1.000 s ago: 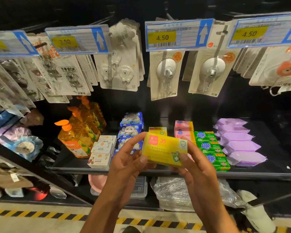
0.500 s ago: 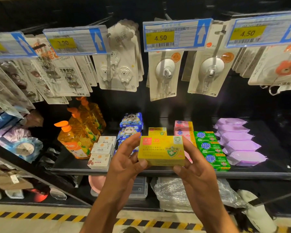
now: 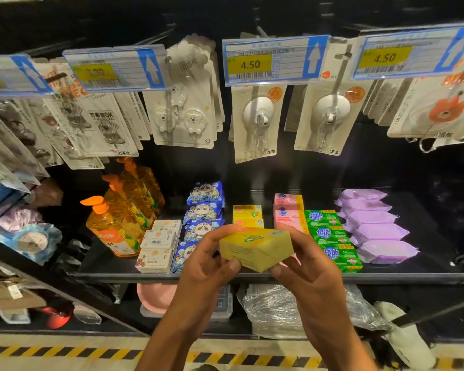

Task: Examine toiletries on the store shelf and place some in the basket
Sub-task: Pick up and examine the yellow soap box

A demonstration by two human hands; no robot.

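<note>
The yellow soap box (image 3: 255,247) sits tilted, one corner down, in the air just before the shelf (image 3: 413,277) edge. The left hand (image 3: 206,266) grips its 9 o'clock end, thumb beneath and fingers on top. The right hand (image 3: 303,266) pinches its 3 o'clock end. Box and hands cover the front of the rows behind: more yellow boxes (image 3: 248,214) at 12 o'clock and pink boxes (image 3: 287,212) at 1. Green soap bars (image 3: 330,236) lie at 2 to 3, with purple packets (image 3: 373,223) beyond. Panda packs (image 3: 205,207) stand at 11, white boxes (image 3: 161,245) at 9 and orange pump bottles (image 3: 118,226) farther out. Hook cards (image 3: 257,121) hang overhead at 12, under price tags (image 3: 273,60).
</note>
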